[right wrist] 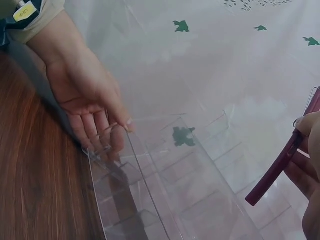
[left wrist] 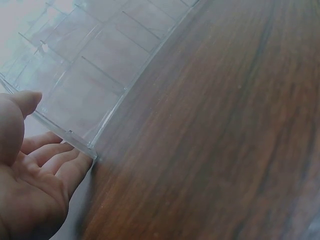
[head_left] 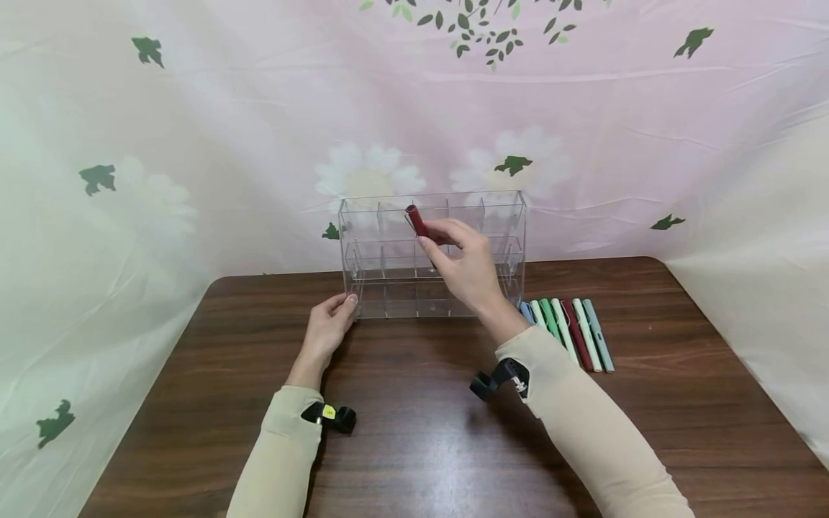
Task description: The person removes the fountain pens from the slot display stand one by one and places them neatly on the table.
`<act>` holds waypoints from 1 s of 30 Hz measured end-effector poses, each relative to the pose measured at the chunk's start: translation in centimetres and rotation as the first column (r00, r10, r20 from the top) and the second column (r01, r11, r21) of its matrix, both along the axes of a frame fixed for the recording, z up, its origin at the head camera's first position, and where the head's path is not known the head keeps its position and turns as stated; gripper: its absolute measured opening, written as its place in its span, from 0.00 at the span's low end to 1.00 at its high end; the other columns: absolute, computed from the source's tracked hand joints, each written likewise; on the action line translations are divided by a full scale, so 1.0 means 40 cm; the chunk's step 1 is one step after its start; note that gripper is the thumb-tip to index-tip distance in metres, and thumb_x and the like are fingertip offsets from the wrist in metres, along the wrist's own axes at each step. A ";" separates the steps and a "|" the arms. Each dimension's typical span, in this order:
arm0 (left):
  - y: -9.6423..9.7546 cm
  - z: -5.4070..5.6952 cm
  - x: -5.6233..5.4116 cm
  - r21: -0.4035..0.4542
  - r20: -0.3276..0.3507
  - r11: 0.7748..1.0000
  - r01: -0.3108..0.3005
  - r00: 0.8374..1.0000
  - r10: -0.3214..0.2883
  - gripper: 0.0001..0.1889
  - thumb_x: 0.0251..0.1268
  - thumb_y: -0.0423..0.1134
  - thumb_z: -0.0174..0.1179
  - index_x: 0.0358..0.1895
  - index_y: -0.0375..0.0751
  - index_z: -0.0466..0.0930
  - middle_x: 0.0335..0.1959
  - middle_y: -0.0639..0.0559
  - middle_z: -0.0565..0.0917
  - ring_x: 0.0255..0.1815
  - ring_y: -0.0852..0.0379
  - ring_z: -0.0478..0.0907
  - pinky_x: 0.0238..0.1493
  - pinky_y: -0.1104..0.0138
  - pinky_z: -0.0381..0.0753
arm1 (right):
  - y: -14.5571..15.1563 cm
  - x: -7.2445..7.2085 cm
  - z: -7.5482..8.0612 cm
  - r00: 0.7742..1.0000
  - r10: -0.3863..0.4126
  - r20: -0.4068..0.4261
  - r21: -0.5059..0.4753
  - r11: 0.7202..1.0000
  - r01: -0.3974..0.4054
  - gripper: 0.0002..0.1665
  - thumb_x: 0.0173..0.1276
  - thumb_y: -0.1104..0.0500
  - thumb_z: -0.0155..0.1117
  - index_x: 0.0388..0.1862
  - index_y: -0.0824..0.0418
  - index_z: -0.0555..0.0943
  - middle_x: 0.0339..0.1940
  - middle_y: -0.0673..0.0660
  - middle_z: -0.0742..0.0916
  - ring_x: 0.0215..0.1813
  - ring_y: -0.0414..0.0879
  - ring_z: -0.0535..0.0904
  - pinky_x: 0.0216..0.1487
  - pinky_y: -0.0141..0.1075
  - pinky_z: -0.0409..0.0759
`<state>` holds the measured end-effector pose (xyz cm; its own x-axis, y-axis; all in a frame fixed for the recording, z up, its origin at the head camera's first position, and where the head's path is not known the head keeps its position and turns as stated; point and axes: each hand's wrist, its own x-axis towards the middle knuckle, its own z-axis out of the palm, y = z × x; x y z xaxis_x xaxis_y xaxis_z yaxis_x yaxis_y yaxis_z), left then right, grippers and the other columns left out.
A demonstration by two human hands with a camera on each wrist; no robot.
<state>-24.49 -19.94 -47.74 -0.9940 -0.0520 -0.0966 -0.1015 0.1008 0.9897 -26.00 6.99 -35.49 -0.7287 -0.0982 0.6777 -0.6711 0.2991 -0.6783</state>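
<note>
A clear plastic organizer (head_left: 401,305) with several compartments stands upright at the table's back edge. At its lower left corner, my left hand (head_left: 329,325) grips the side wall, thumb at the front edge and fingers along the outside, as the left wrist view shows. My right hand (head_left: 468,267) pinches a dark red pen (head_left: 417,221) between thumb and fingers, in front of the organizer's upper tiers. In the right wrist view the pen (right wrist: 272,181) slants, its clip end up and its plain end down toward the clear dividers. The compartments look bare through the plastic.
Right of the organizer several pens lie side by side on the brown wooden table (head_left: 401,446), among them a dark red pen (head_left: 581,337) and a blue-grey pen (head_left: 599,337); my right forearm partly covers the row. A patterned cloth (head_left: 259,144) hangs close behind the organizer.
</note>
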 end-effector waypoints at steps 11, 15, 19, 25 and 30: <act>-0.001 0.008 -0.002 -0.006 -0.006 1.000 0.010 1.000 -0.010 0.32 0.89 0.45 0.52 0.80 0.23 0.63 0.76 0.27 0.75 0.79 0.38 0.73 0.77 0.57 0.78 | 0.051 0.019 -0.008 1.000 0.006 0.012 0.010 1.000 -0.006 0.13 0.73 0.66 0.75 0.54 0.68 0.90 0.47 0.63 0.92 0.46 0.52 0.90 0.54 0.27 0.90; 0.000 0.013 0.001 -0.005 -0.009 1.000 0.013 1.000 -0.013 0.31 0.89 0.44 0.52 0.80 0.23 0.63 0.76 0.27 0.74 0.80 0.38 0.73 0.78 0.56 0.77 | 0.066 0.022 -0.017 1.000 0.000 0.023 0.018 1.000 -0.001 0.13 0.72 0.67 0.76 0.54 0.68 0.90 0.45 0.63 0.92 0.45 0.50 0.89 0.51 0.23 0.89; 0.000 0.016 0.001 0.000 -0.013 1.000 0.013 1.000 -0.013 0.31 0.89 0.44 0.52 0.80 0.23 0.64 0.77 0.27 0.74 0.80 0.38 0.72 0.78 0.56 0.76 | 0.078 0.025 -0.023 0.999 -0.018 0.035 0.043 0.999 0.017 0.13 0.72 0.66 0.76 0.53 0.67 0.91 0.45 0.62 0.92 0.45 0.50 0.89 0.50 0.22 0.88; 0.002 0.016 0.005 -0.013 -0.002 1.000 0.011 1.000 -0.011 0.32 0.89 0.46 0.52 0.80 0.24 0.64 0.77 0.28 0.74 0.80 0.39 0.73 0.78 0.56 0.77 | 0.098 0.034 -0.033 0.997 -0.025 0.073 0.044 0.999 0.022 0.13 0.72 0.67 0.76 0.54 0.68 0.90 0.44 0.62 0.92 0.44 0.49 0.88 0.48 0.19 0.87; 0.002 0.009 0.011 -0.009 0.014 1.000 0.009 1.000 -0.009 0.32 0.89 0.46 0.53 0.81 0.24 0.63 0.77 0.28 0.74 0.80 0.39 0.72 0.79 0.56 0.76 | 0.112 0.045 -0.046 0.996 -0.043 0.084 0.061 0.997 0.038 0.14 0.71 0.67 0.76 0.54 0.68 0.90 0.45 0.63 0.92 0.43 0.51 0.89 0.46 0.17 0.85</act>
<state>-24.05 -19.87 -47.36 -0.9929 -0.0445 -0.1102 -0.1145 0.1111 0.9872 -24.22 11.48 -37.32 -0.7876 -0.1057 0.6070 -0.5983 0.3665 -0.7125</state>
